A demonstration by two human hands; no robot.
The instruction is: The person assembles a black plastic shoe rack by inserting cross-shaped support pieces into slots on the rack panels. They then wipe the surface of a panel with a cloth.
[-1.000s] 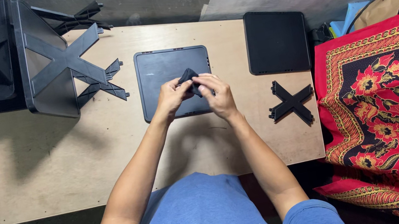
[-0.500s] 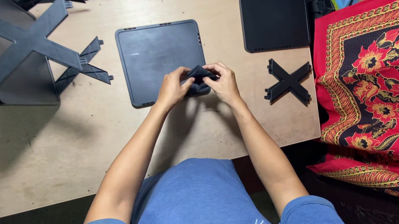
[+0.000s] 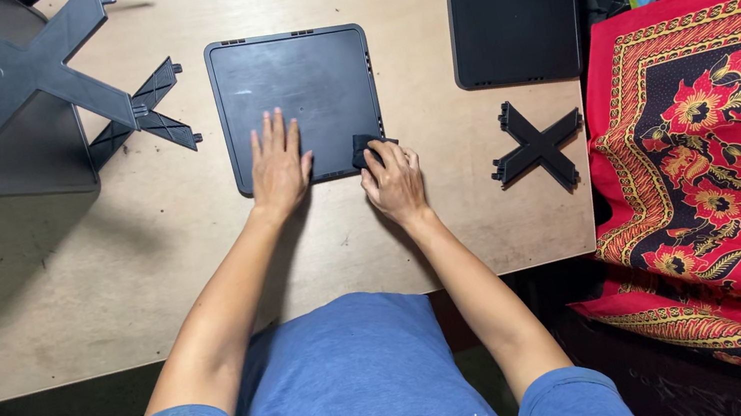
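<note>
Cloth: a small folded dark cloth pad [image 3: 365,150] lies at the lower right corner of the panel, pinched under the fingertips of the right hand.
Panel: a flat dark grey square plastic panel with rounded corners [image 3: 292,80] lies in the middle of the worktop, its near edge under both hands.
Right hand: the right hand [image 3: 395,183] is curled, fingers closed on the cloth and pressing it against the panel's corner.
Left hand: the left hand [image 3: 278,165] lies flat and open, fingers spread, palm down on the panel's lower edge, holding nothing.
Worktop: a pale wooden board worktop [image 3: 79,280] carries everything.
Near right: a black plastic X-shaped cross piece [image 3: 537,148] lies apart from the panel; behind it sits a second black square panel [image 3: 513,12].
Left: an upright grey panel with a cross brace fitted [image 3: 15,93] stands at the far left corner, with another flat cross piece [image 3: 144,121] just beside it.
Off the worktop: a red patterned cloth [image 3: 723,136] lies to the right.
Risk: in my judgement, the panel could slide on the smooth board if the flat palm lifts while the cloth is pushed; the cloth, gripped only by the fingertips at the very corner, could slip off the edge.
</note>
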